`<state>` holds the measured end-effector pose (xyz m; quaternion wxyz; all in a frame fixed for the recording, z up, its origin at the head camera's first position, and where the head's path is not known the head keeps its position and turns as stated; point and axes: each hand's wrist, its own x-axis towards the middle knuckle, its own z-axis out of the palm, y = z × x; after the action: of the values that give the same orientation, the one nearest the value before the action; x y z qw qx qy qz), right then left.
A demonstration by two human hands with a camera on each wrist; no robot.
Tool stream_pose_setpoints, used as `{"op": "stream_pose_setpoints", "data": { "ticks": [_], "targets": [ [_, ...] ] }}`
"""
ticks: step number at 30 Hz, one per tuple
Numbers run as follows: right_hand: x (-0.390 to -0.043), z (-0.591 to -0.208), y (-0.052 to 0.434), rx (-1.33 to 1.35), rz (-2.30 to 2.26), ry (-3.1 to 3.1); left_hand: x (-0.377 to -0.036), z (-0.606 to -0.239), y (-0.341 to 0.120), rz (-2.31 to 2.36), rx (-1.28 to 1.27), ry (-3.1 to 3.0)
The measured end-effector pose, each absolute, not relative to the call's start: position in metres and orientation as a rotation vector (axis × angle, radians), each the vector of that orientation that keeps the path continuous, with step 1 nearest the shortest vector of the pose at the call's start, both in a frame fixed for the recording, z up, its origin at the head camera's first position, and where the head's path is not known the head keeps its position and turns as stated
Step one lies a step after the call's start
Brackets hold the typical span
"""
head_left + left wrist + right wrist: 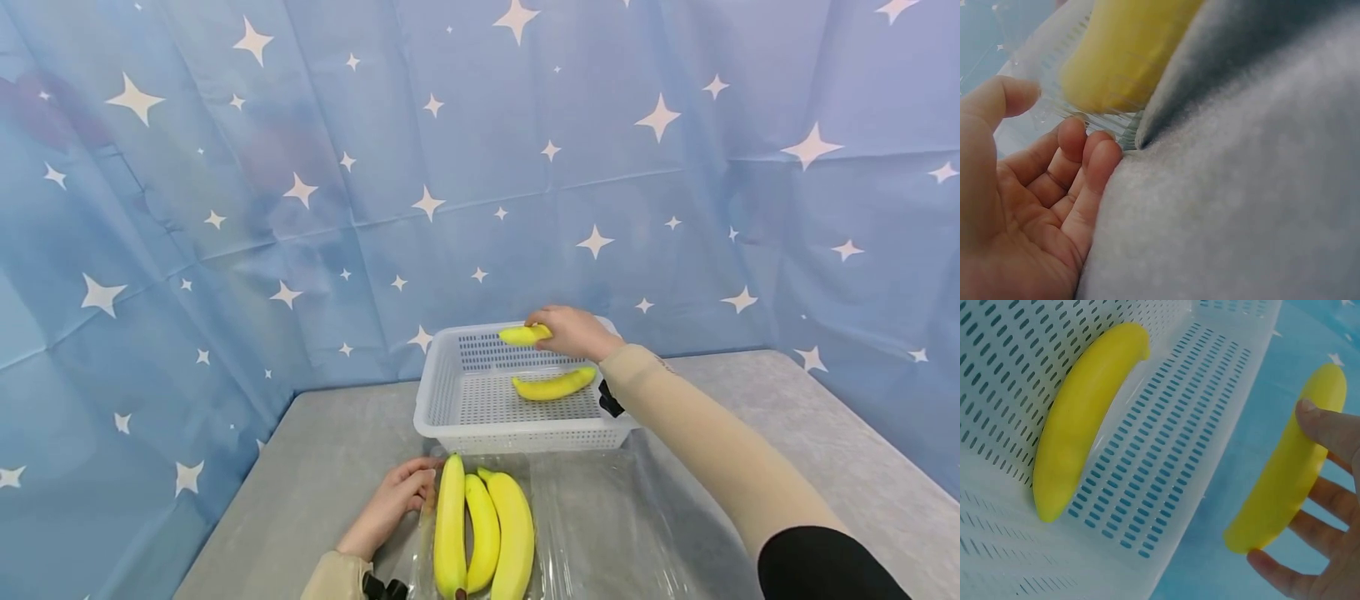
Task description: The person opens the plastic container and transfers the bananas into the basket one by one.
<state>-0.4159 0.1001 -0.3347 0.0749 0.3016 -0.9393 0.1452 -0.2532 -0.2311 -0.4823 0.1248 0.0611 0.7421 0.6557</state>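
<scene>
My right hand [573, 332] grips a yellow banana [1291, 469] above the far side of a white perforated basket [517, 427], with thumb and fingertips on its sides. A second banana [555, 386] lies on the basket floor. On the near side, my left hand [393, 500] rests at the left edge of a clear plastic film [592, 517], its fingers loosely bent and its thumb apart from them. Beside that hand, three bananas [512, 525] lie side by side at the film's left part, pointing toward the basket. The left wrist view shows the fingertips [1102, 164] close below one banana [1122, 56].
The basket stands at the back of a grey table [352, 433], close to a blue curtain [480, 167] with white stars. The plastic lies right in front of the basket's near wall. My right forearm [712, 442] reaches across the table's right side.
</scene>
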Motion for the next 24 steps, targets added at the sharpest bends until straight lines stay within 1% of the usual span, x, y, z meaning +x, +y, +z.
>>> {"op": "stream_pose_setpoints", "data": {
  "ticks": [7,24],
  "targets": [
    [-0.421,-0.335,0.098,0.869,0.443,-2.843,-0.253,-0.481,-0.23,1.921,0.193,2.155],
    [-0.438,-0.363,0.09,0.848,0.411,-2.854,-0.255,-0.486,-0.231,1.935,0.21,2.149]
  ]
}}
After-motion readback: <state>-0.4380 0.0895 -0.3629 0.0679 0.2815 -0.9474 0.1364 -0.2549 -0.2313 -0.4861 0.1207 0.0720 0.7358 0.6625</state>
